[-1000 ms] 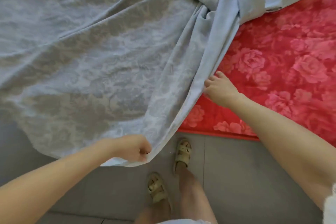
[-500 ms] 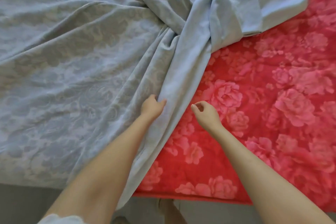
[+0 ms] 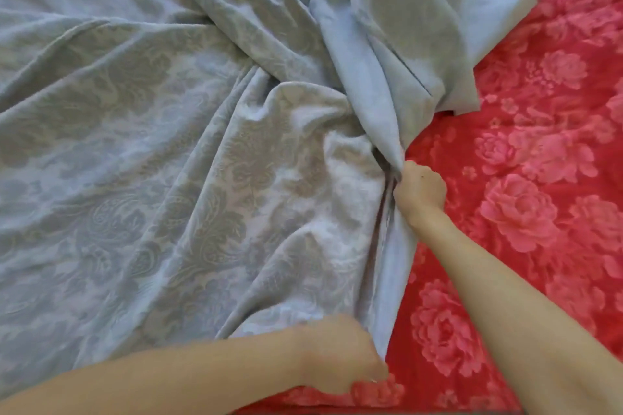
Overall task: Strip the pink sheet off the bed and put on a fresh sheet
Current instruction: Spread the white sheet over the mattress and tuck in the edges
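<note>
Both fists, left hand (image 3: pixel 340 355) and right hand (image 3: pixel 419 194), grip grey sheet (image 3: pixel 168 162) edge

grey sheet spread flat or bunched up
Bunched: the grey sheet gathers in folds toward the right hand gripping it; red flowered cover lies bare beside it.

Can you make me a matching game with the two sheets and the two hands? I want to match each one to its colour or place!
Things:
1. grey-blue sheet
2. flowery sheet
3. left hand
4. right hand

Clues:
A. red with pink roses
B. grips the sheet's edge, low in the picture
C. bunched in folds, on the left
D. grips the sheet's edge, mid-picture

Pairs: 1-C, 2-A, 3-B, 4-D
</note>
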The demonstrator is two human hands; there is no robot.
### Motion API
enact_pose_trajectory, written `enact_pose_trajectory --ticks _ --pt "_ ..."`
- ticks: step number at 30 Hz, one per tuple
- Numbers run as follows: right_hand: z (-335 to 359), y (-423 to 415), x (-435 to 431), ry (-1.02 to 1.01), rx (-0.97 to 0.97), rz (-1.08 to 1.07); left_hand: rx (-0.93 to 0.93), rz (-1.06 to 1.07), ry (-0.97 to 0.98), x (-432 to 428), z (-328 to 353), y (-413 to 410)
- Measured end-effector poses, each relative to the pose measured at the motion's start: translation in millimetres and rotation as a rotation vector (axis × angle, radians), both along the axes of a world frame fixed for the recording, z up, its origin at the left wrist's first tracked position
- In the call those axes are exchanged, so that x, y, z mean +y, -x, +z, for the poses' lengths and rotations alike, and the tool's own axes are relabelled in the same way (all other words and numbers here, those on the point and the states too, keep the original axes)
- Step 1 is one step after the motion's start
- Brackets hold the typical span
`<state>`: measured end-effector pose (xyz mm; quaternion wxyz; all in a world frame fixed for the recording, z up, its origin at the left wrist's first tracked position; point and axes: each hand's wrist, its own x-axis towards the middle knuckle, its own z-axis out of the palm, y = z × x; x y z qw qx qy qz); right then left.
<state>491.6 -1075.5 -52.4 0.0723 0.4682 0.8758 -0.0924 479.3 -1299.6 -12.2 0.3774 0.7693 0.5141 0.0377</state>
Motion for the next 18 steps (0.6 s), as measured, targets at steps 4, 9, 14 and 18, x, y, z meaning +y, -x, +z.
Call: enact_pose_trajectory --ticks 4,9,14,18 --pt "47 -88 31 0.514 0.964 -0.523 -0.21 0.302 0.189 3 -4 35" --pt "47 -242 16 0.69 0.632 -1.2 -0.348 0.921 0.135 22 -9 96" --pt "-11 -238 -14 0.066 -0.292 -0.667 -0.136 1.059 0.0 49 -18 114" --pt "13 -138 -17 -0.329 0.115 -0.192 -0.058 1.05 -0.043 70 -23 111"
